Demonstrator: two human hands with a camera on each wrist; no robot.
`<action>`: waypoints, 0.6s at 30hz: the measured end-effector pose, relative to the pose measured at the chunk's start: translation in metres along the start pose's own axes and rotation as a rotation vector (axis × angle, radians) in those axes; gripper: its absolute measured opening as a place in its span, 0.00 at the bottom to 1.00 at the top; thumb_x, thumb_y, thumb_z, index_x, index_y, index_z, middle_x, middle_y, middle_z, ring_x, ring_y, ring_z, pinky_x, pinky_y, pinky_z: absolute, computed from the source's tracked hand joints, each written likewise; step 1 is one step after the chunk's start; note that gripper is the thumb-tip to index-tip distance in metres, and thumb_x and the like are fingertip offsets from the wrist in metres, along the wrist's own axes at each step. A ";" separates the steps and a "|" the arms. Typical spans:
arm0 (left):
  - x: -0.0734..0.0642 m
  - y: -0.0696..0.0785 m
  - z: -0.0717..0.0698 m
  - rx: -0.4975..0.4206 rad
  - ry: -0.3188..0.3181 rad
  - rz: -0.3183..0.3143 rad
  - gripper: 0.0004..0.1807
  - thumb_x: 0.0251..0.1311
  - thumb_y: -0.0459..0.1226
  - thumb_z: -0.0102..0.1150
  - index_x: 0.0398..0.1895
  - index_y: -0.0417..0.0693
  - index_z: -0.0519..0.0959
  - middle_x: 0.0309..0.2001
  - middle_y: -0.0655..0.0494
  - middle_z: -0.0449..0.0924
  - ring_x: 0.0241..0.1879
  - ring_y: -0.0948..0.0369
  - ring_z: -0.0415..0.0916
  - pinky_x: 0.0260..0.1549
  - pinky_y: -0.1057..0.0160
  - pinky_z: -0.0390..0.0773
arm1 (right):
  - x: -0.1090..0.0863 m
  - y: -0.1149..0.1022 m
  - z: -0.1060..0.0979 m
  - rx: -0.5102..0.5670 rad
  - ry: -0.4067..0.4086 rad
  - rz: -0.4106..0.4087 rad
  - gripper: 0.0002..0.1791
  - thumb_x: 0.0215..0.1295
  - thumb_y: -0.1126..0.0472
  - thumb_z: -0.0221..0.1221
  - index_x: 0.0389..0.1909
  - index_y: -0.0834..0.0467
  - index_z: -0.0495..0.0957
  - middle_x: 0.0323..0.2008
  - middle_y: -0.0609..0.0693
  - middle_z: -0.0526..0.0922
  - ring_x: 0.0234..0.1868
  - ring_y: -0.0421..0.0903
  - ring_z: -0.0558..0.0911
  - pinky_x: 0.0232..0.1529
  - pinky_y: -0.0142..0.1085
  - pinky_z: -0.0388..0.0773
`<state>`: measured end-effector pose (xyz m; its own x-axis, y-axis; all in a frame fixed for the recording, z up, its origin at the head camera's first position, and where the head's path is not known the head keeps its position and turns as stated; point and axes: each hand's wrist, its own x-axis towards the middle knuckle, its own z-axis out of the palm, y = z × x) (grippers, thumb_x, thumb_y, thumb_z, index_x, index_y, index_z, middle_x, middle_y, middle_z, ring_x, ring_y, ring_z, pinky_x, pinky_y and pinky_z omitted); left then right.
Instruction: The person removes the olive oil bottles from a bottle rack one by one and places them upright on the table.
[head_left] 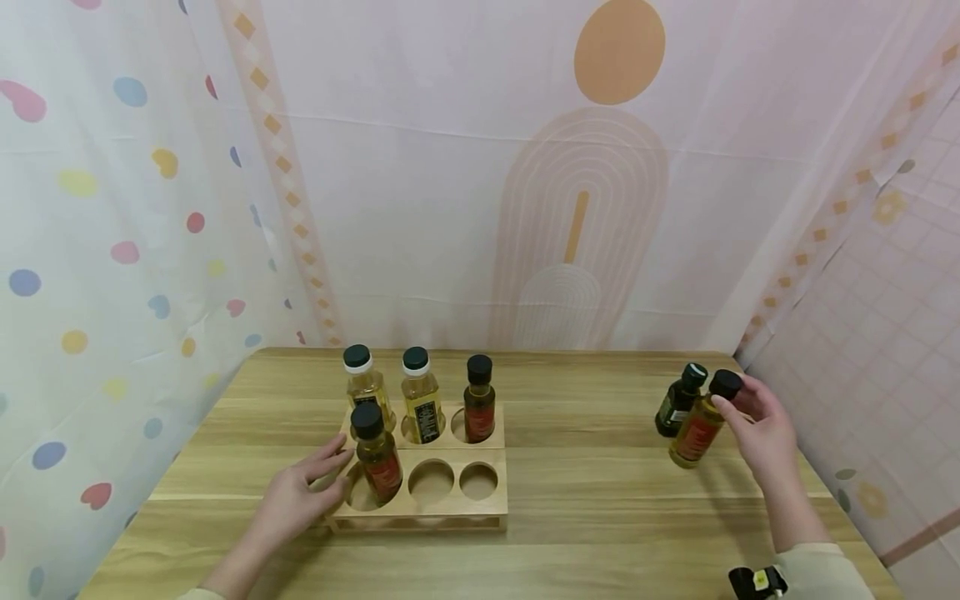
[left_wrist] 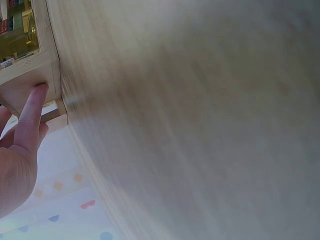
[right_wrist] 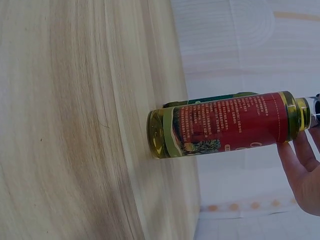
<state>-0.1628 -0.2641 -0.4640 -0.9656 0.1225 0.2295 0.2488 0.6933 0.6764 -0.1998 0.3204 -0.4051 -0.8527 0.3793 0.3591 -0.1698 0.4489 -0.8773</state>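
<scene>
My right hand [head_left: 767,437] holds a red-labelled oil bottle [head_left: 699,433] by its neck, just under the black cap. The bottle's base is close over the table at the right, and the right wrist view shows its yellow-green oil. Right behind it stands a dark green bottle [head_left: 677,407], partly hidden. At the left, my left hand [head_left: 296,497] touches the side of a two-step wooden bottle rack [head_left: 491,504], the thumb [left_wrist: 33,107] straight against its end panel. Another red-labelled oil bottle [head_left: 381,468] sits in the front-left hole, beside that hand.
In the rack's back row stand two pale oil bottles [head_left: 424,408] with dark green caps and a red-labelled bottle [head_left: 480,408]. Two round holes show in the front step. A wooden table [head_left: 585,492] lies under everything, and patterned curtains [head_left: 420,208] hang behind it and at both sides.
</scene>
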 end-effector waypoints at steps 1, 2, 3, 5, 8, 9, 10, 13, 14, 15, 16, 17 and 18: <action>0.000 0.000 0.000 0.004 0.003 0.001 0.21 0.60 0.34 0.66 0.57 0.39 0.81 0.68 0.47 0.70 0.63 0.42 0.69 0.55 0.43 0.72 | 0.000 0.000 -0.001 -0.004 -0.005 0.004 0.19 0.66 0.66 0.64 0.55 0.62 0.74 0.31 0.22 0.75 0.37 0.22 0.75 0.37 0.16 0.72; 0.000 0.000 0.000 0.008 0.005 0.002 0.21 0.60 0.34 0.66 0.57 0.39 0.81 0.68 0.47 0.70 0.63 0.43 0.69 0.55 0.43 0.72 | 0.000 0.000 -0.001 -0.007 -0.009 0.008 0.19 0.66 0.65 0.64 0.56 0.62 0.74 0.32 0.22 0.75 0.37 0.22 0.75 0.38 0.16 0.72; 0.000 0.000 0.000 0.011 0.007 0.003 0.21 0.60 0.34 0.66 0.57 0.39 0.81 0.67 0.47 0.70 0.63 0.43 0.70 0.55 0.43 0.72 | 0.001 0.000 -0.002 -0.010 -0.013 0.010 0.19 0.66 0.64 0.64 0.56 0.62 0.74 0.32 0.22 0.75 0.37 0.22 0.75 0.38 0.16 0.71; 0.000 0.001 0.000 0.015 0.007 0.001 0.21 0.60 0.35 0.66 0.57 0.39 0.81 0.67 0.48 0.70 0.63 0.43 0.70 0.54 0.44 0.72 | 0.001 0.000 -0.003 -0.016 -0.020 0.014 0.20 0.66 0.63 0.64 0.57 0.62 0.73 0.32 0.22 0.75 0.38 0.22 0.74 0.38 0.16 0.71; 0.000 0.001 0.000 0.002 0.000 0.001 0.21 0.61 0.35 0.66 0.57 0.39 0.81 0.68 0.47 0.70 0.63 0.42 0.69 0.54 0.44 0.73 | 0.002 0.000 -0.003 -0.021 -0.023 0.017 0.20 0.66 0.63 0.64 0.57 0.63 0.73 0.32 0.21 0.75 0.38 0.21 0.74 0.38 0.16 0.71; 0.000 0.001 0.000 0.000 0.000 0.000 0.21 0.61 0.35 0.66 0.58 0.39 0.81 0.68 0.47 0.69 0.63 0.43 0.69 0.53 0.44 0.73 | 0.002 0.001 -0.003 -0.022 -0.023 0.017 0.20 0.66 0.63 0.64 0.57 0.63 0.73 0.32 0.21 0.75 0.38 0.21 0.74 0.38 0.16 0.71; 0.000 0.001 0.000 -0.003 0.000 0.002 0.21 0.61 0.34 0.65 0.58 0.39 0.80 0.68 0.47 0.69 0.63 0.43 0.69 0.53 0.44 0.73 | 0.003 0.001 -0.004 -0.023 -0.025 0.017 0.20 0.66 0.63 0.64 0.57 0.62 0.73 0.32 0.21 0.75 0.38 0.21 0.74 0.38 0.16 0.71; 0.000 0.001 0.000 -0.002 0.004 0.007 0.21 0.61 0.34 0.65 0.58 0.39 0.80 0.68 0.47 0.69 0.63 0.43 0.70 0.54 0.43 0.73 | 0.004 0.002 -0.005 -0.034 -0.030 0.014 0.20 0.67 0.62 0.64 0.57 0.62 0.73 0.32 0.21 0.74 0.38 0.21 0.74 0.38 0.16 0.71; 0.000 0.001 0.000 0.001 0.007 0.009 0.21 0.61 0.34 0.65 0.58 0.39 0.80 0.68 0.47 0.69 0.63 0.43 0.70 0.54 0.43 0.73 | 0.004 0.003 -0.006 -0.041 -0.035 0.014 0.21 0.67 0.62 0.64 0.58 0.63 0.73 0.32 0.20 0.74 0.38 0.20 0.74 0.38 0.16 0.70; 0.000 0.001 0.000 0.004 0.008 0.011 0.21 0.61 0.34 0.65 0.58 0.39 0.81 0.68 0.47 0.70 0.63 0.43 0.70 0.54 0.43 0.73 | 0.004 0.004 -0.007 -0.048 -0.040 0.014 0.21 0.67 0.61 0.64 0.58 0.62 0.73 0.33 0.20 0.74 0.38 0.20 0.74 0.38 0.16 0.70; 0.000 0.000 0.000 0.005 0.009 0.012 0.21 0.61 0.34 0.65 0.58 0.39 0.80 0.68 0.47 0.70 0.63 0.43 0.70 0.54 0.42 0.73 | 0.005 0.004 -0.008 -0.057 -0.045 0.015 0.22 0.67 0.60 0.64 0.58 0.62 0.73 0.33 0.20 0.73 0.38 0.20 0.73 0.38 0.16 0.69; 0.000 0.000 0.000 0.006 0.010 0.014 0.21 0.61 0.34 0.65 0.58 0.39 0.80 0.68 0.47 0.70 0.63 0.43 0.70 0.54 0.42 0.72 | 0.005 0.005 -0.009 -0.064 -0.049 0.016 0.22 0.67 0.60 0.64 0.59 0.62 0.72 0.33 0.19 0.73 0.38 0.19 0.73 0.38 0.17 0.68; 0.000 0.000 0.000 0.007 0.011 0.013 0.21 0.61 0.34 0.65 0.58 0.39 0.81 0.68 0.47 0.70 0.63 0.43 0.70 0.54 0.43 0.72 | 0.005 0.005 -0.009 -0.072 -0.053 0.014 0.23 0.67 0.59 0.63 0.60 0.63 0.72 0.33 0.19 0.73 0.38 0.19 0.73 0.38 0.17 0.68</action>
<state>-0.1629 -0.2637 -0.4643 -0.9612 0.1238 0.2463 0.2610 0.6964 0.6685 -0.2007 0.3325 -0.4050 -0.8802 0.3435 0.3275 -0.1230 0.5014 -0.8564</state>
